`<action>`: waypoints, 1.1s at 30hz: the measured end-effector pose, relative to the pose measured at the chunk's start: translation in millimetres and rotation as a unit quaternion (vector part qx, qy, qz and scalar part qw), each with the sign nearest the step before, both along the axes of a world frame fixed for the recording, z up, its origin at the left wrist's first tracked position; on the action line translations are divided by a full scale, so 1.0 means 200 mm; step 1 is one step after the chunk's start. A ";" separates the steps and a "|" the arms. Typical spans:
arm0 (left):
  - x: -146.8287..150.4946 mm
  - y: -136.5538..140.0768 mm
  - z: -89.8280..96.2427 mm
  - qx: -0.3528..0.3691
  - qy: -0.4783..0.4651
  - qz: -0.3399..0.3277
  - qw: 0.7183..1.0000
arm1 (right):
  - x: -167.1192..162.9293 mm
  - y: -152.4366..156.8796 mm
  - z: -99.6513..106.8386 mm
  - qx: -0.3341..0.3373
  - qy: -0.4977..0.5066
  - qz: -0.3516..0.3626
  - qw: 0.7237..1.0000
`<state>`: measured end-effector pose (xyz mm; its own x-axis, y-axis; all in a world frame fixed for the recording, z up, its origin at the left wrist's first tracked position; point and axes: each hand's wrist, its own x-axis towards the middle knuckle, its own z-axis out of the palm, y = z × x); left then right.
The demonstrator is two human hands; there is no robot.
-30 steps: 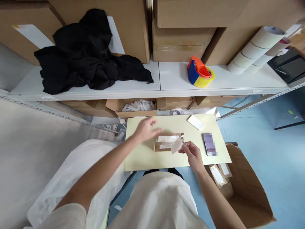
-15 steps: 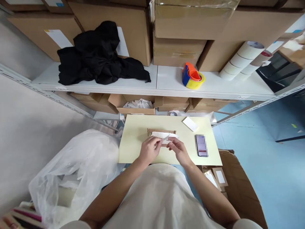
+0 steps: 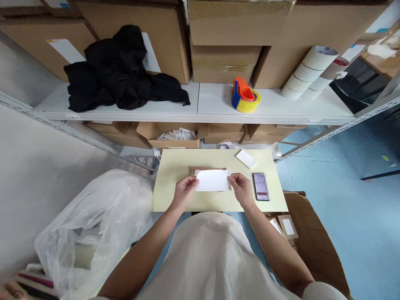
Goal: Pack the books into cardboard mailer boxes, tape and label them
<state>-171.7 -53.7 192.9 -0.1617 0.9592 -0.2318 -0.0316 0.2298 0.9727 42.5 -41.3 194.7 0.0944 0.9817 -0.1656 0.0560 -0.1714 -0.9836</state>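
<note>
A white paper label [image 3: 213,181] is stretched flat between my two hands. My left hand [image 3: 185,189] pinches its left end, and my right hand [image 3: 241,188] pinches the right end near some small print. Beneath the label lies a small brown cardboard box [image 3: 191,170], mostly covered by it; only its far edge and a bit of its side show. Both stand over the pale yellow table [image 3: 175,160]. To the right of my right hand rests a phone [image 3: 260,186] with its screen lit. Beyond it is a white stack of labels [image 3: 246,158].
A shelf [image 3: 215,102] across the back carries black cloth [image 3: 115,75], a tape dispenser [image 3: 245,96], tape rolls [image 3: 308,73] and large cartons [image 3: 225,25]. On the left bulges a clear plastic bag [image 3: 93,225]. At right, an open carton [image 3: 312,237] holds small boxes.
My hands have moved apart, and the label, earlier bunched between my fingertips, now lies spread out flat between them. The view has shifted slightly.
</note>
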 end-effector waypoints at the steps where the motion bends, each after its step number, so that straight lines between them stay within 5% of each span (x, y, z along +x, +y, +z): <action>1: 0.00 -0.01 -0.02 -0.011 0.013 0.003 1.000 | -0.01 -0.01 -0.01 -0.005 0.003 -0.005 1.000; 8: -0.06 -0.08 -0.22 -0.040 0.141 -0.010 0.989 | -0.03 -0.14 -0.17 -0.050 -0.074 -0.020 0.996; 17: -0.12 0.06 -0.26 -0.036 0.297 -0.089 0.950 | -0.07 -0.04 -0.30 -0.064 -0.164 -0.006 0.984; 33: -0.12 0.27 -0.41 -0.061 0.426 -0.118 0.895 | -0.16 0.17 -0.39 -0.111 -0.433 0.041 0.894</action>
